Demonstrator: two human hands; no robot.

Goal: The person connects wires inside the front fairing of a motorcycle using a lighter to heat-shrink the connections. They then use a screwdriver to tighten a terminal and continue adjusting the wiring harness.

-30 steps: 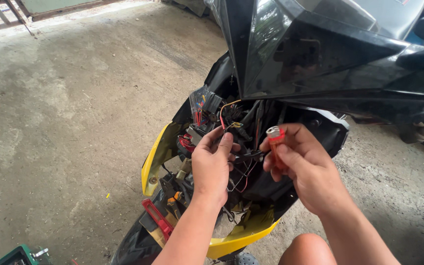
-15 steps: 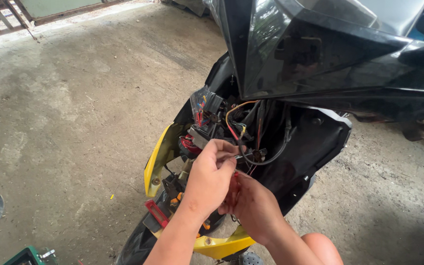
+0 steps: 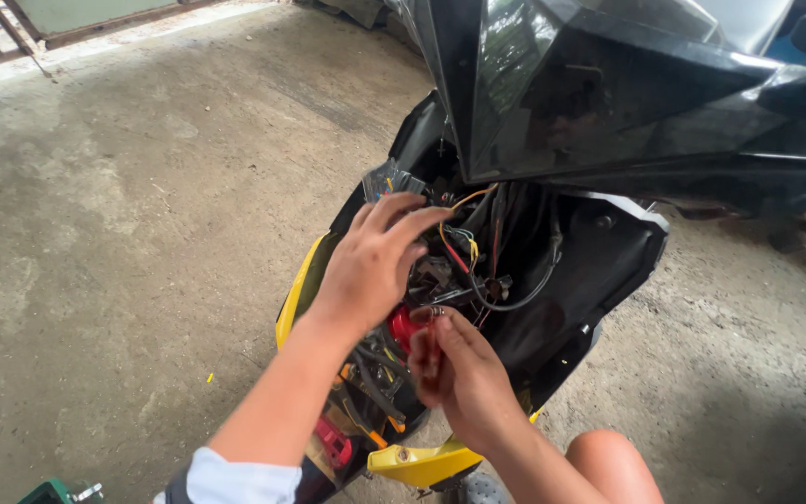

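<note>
Scooter: black front body [image 3: 608,93] with glossy panel at top; cover is off below it, so an open cavity is exposed. Everything below is placed relative to this cavity.
Wiring bundle: red, yellow, blue and black wires [image 3: 464,247] are seen in the upper middle of the cavity, with a thick black cable [image 3: 534,285] looped just right of them.
Left hand: left hand [image 3: 370,266] is held at the cavity's left edge, fingers spread and extended toward the wires — nothing is gripped; fingertips are near or touching the bundle, contact cannot be told.
Right hand: right hand [image 3: 464,378] is placed at the cavity's lower middle, closed around a small red tool [image 3: 429,341]; its metal tip is pointed up at the wires. Tool type cannot be told — mostly hidden by the fingers.
Red part: a round red component [image 3: 401,327] is seen just left of the tool, inside the cavity, partly covered by the left wrist.
Yellow trim: yellow panel [image 3: 422,462] is seen under the cavity, another yellow strip along its left side.
Floor: bare concrete [image 3: 142,233] lies left of the cavity.
Knee: the person's bare knee [image 3: 613,467] is seen below-right of the cavity.
</note>
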